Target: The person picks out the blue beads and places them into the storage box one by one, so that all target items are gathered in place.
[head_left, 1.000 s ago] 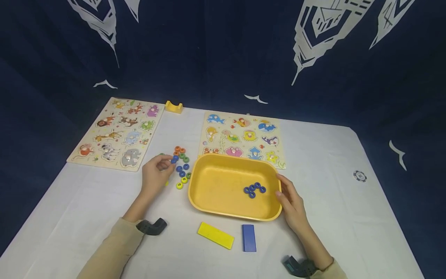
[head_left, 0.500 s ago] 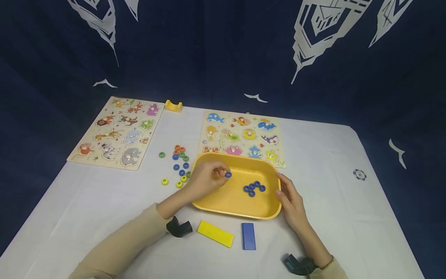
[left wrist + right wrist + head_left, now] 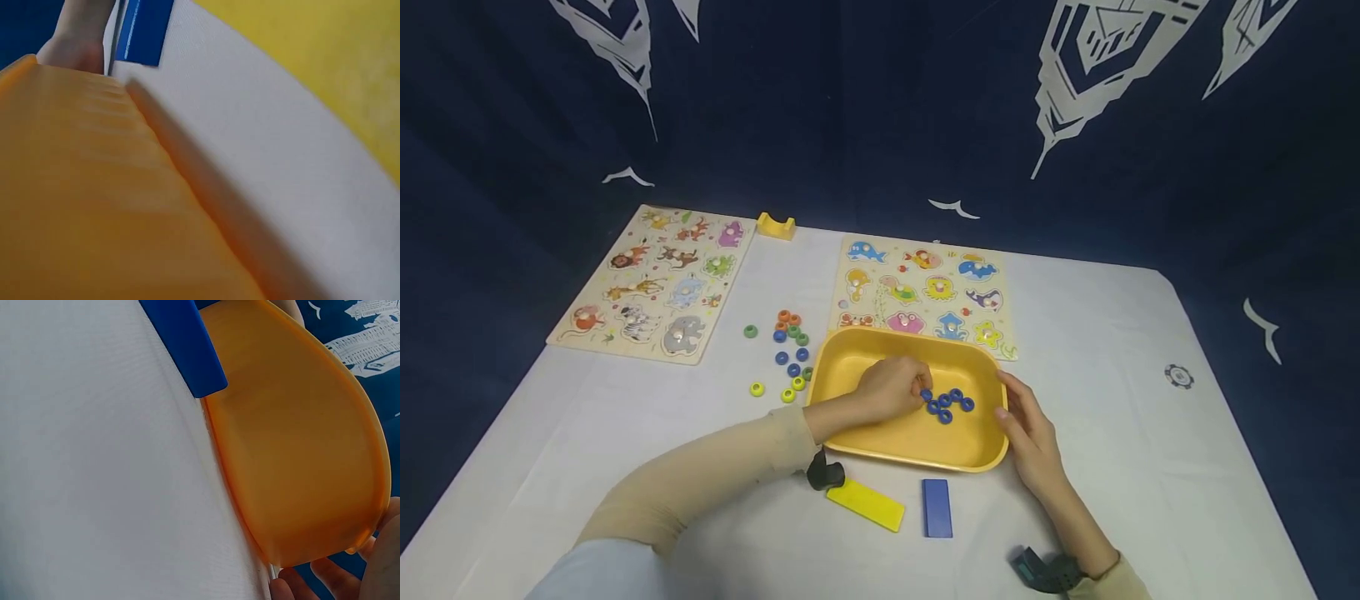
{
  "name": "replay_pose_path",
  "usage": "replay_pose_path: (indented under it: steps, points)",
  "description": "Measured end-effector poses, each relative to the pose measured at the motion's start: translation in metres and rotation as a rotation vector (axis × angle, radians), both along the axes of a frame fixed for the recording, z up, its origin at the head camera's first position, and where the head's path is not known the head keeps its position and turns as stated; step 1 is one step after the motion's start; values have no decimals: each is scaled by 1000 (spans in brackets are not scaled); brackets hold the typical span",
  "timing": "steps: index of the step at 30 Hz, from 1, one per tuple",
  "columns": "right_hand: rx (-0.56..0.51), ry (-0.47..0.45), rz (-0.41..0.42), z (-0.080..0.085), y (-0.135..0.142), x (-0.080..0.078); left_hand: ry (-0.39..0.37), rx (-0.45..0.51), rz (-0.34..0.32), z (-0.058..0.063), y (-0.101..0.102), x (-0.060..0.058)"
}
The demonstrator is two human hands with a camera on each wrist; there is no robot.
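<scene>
My left hand (image 3: 891, 388) reaches into a yellow plastic tray (image 3: 880, 440), fingertips pinching a blue ring-shaped bead (image 3: 927, 395) low over its floor. Right beside that bead lies a small cluster of blue beads (image 3: 945, 401). At the tray's right end my right hand (image 3: 1032, 437) holds the rim, thumb on the edge and fingers along the outside. In the right wrist view, the fingers (image 3: 334, 578) show at the tray's end wall (image 3: 306, 444). The left wrist view is filled mostly by the tray's side (image 3: 112, 187); the left fingers are hidden there.
Left of the tray lie loose orange beads (image 3: 784, 316), green beads (image 3: 750, 332), blue beads (image 3: 782, 358) and yellow beads (image 3: 757, 389). A yellow block (image 3: 867, 505) and a blue block (image 3: 937, 508) lie in front. Behind are two animal puzzle boards (image 3: 655, 283) and a yellow notched block (image 3: 776, 227).
My left hand has carried a blue bead from the loose beads at left, over the tray's rim, to the blue cluster inside. The right hand has stayed at the tray's right end.
</scene>
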State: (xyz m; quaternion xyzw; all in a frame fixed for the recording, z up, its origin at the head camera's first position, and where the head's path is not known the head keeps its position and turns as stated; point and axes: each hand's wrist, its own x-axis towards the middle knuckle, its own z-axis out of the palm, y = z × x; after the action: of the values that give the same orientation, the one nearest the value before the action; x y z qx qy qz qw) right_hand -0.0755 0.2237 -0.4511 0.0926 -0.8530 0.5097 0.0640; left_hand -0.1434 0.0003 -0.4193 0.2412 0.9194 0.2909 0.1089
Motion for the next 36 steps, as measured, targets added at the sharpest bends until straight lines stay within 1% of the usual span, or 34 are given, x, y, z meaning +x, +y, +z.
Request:
replay_pose_path:
  steps: [2,4,6,8,10,12,15,17,18,19,22,25,27,30,32,34,36]
  points:
    - [-4,0,3,0,0,0,-21,2,-36,1,-1,2]
    - [-10,0,5,1,-1,0,-31,23,-62,4,-3,5]
    - [-7,0,4,6,-3,1,-23,58,-61,10,-8,10]
    - [1,1,1,15,-7,4,6,114,-43,18,-14,17]
    - [8,0,-3,24,-12,7,58,184,2,25,-23,24]
    - [16,2,-5,30,-15,9,138,288,57,31,-35,29]
    - [10,3,-5,31,-15,9,282,457,172,32,-59,29]
    - [4,2,-2,31,-15,8,359,553,254,28,-79,26]
    - [3,3,0,30,-14,8,382,583,301,25,-89,25]
    - [0,1,0,30,-14,8,389,609,345,21,-99,24]
    - [-4,-3,2,30,-14,9,372,630,463,7,-127,22]
    - [-2,-4,0,30,-14,9,314,613,567,-8,-148,22]
    - [-1,-4,0,30,-14,9,269,590,625,-17,-158,21]
    - [3,-5,-1,30,-14,10,203,559,674,-28,-166,20]
    - [2,-8,-2,31,-14,10,179,544,682,-32,-168,19]
    - [2,-10,-3,31,-15,11,176,525,680,-36,-169,18]
    - [8,-9,-5,31,-15,11,190,493,676,-39,-168,17]
